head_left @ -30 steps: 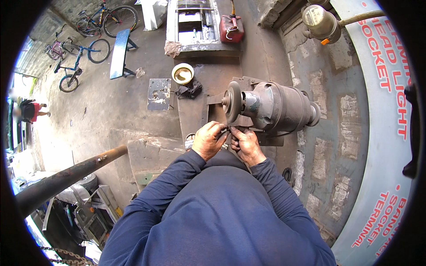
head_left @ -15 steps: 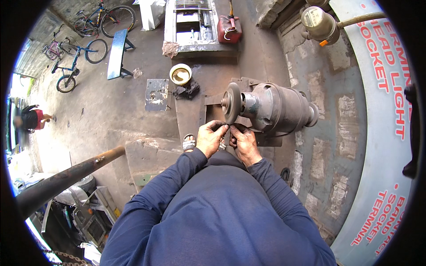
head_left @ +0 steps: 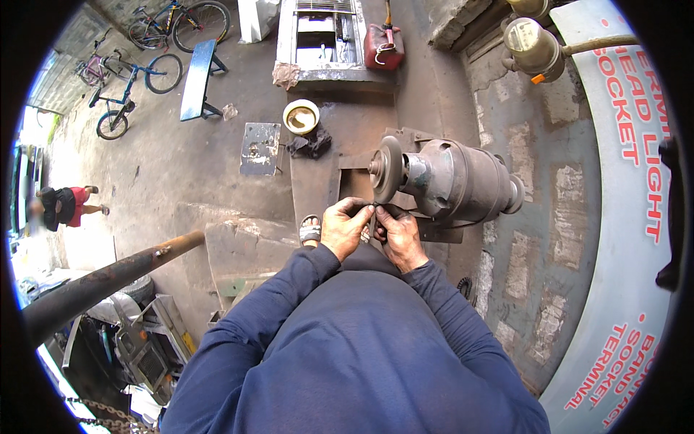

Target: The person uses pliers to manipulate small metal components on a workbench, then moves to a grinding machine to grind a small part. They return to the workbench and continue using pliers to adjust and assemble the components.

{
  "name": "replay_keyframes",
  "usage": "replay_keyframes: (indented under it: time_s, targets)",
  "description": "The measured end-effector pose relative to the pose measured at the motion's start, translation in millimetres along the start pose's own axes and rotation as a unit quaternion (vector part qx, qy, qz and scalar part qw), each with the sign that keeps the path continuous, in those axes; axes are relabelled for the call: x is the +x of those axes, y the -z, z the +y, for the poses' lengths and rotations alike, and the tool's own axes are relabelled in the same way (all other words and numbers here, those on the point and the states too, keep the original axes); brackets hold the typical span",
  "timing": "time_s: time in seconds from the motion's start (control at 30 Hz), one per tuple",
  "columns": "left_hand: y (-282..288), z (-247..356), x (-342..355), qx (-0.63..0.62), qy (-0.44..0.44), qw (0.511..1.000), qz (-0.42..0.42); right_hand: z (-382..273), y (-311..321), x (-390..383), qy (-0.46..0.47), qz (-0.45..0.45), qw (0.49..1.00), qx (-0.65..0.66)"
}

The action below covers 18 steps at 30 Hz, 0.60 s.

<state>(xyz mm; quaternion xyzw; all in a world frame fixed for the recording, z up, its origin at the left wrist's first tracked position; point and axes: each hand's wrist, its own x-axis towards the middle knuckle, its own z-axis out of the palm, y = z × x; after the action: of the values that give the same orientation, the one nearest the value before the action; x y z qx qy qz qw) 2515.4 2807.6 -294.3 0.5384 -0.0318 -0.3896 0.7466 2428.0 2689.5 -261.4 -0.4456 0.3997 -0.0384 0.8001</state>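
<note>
Both my hands meet just below the round wheel (head_left: 390,171) of a bench grinder, whose grey motor body (head_left: 463,181) lies to the right. My left hand (head_left: 343,230) is closed in a pinch, thumb against forefinger. Close beside it, my right hand (head_left: 400,237) pinches too, its fingers curled. The fingertips almost touch each other near the wheel's lower edge. Whatever sits between them is small and dark, and its kind cannot be made out. At its far right end the grinder carries a second, smaller round part (head_left: 515,194).
A yellow-rimmed bucket (head_left: 301,117) stands beyond the grinder, with a dark rag (head_left: 311,145) and a worn small table (head_left: 260,148) nearby. A red jerrycan (head_left: 384,48) is farther back. Left are a blue bench (head_left: 198,81), bicycles (head_left: 119,101), a rusty pole (head_left: 116,278) and a person (head_left: 69,207).
My view has shifted slightly, so the surroundings sit a little lower and farther right. Both hands keep their pinch near the wheel. The person at the left has moved a little.
</note>
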Motion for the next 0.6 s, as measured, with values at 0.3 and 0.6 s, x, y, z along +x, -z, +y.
replay_keyframes:
  time_s: [0.3,0.6]
  targets:
    - [88,-14,-43,-0.02,-0.009,0.978,0.206,28,149,-28,-0.067,0.108,0.984,-0.123]
    - [40,-94,-209,-0.112,-0.021,0.894,0.434,65,186,49,-0.079,0.094,0.988,-0.095]
